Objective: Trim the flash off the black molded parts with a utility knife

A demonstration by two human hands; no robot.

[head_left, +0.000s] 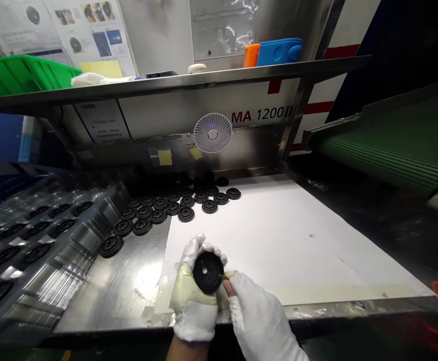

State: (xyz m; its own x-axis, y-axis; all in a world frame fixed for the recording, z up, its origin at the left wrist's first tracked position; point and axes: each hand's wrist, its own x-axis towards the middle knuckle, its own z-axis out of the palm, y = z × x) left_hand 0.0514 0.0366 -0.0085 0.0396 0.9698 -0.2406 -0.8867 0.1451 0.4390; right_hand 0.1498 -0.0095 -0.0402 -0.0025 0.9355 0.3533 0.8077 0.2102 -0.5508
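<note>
My left hand (194, 296), in a white glove with yellowed patches, grips a black round plastic part (208, 272) with a small hole near its middle. The part is tilted up, its face towards me, above the front edge of the table. From the right, my gloved right hand (254, 311) meets the part's rim, thumb and fingers pinched together. A thin pointed tool (222, 276) pokes out of that pinch against the part; most of it is hidden by the fingers. One fingertip of the right hand is bare.
Several black ridged round parts (186, 214) lie at the back left of the table. Stacked clear plastic trays (71, 245) with similar parts stand left. White paper (279, 235) covers the table's right side. Behind are a fan (213, 133) and shelf (226, 76); a green conveyor (392, 145) runs right.
</note>
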